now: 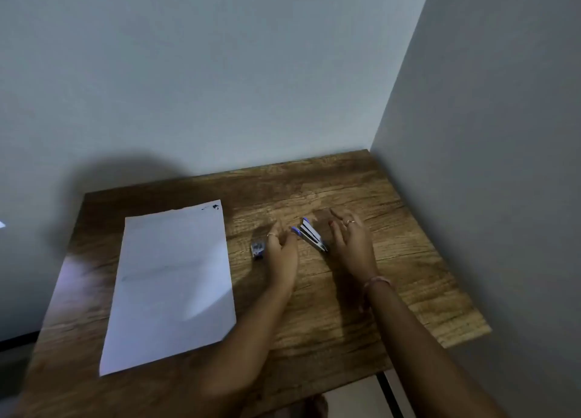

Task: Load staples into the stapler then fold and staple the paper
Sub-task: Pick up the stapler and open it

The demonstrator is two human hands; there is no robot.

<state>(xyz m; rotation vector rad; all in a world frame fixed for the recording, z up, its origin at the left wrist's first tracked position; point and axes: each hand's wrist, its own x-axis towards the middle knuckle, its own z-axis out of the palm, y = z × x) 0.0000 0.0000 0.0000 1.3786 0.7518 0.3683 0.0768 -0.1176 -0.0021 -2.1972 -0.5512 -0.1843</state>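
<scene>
Stapler (pixel 311 236): blue and silver, lying on the table (pixel 345 307) right of centre, toward the far edge; it looks hinged open, top arm raised off the base. Blur prevents telling whether staples are in the channel.

Your left hand (pixel 281 247) is at the stapler's near-left end, fingers curled in narrow toward it; contact looks likely, but you cannot tell a firm grip from this view. Your right hand (pixel 352 241) sits just beside the stapler's right side, fingers spread wide, holding nothing.

Small blue staple box (pixel 258 249): on the table just left of your left hand, apart from the stapler.

Sheet of paper (pixel 171 285): flat, unfolded, toward the table's left edge, a dark mark at its far-right corner.

Progress, judged: loading appears under way, not confirmed. Remaining: seat staples, close stapler, fold paper, staple it.
</scene>
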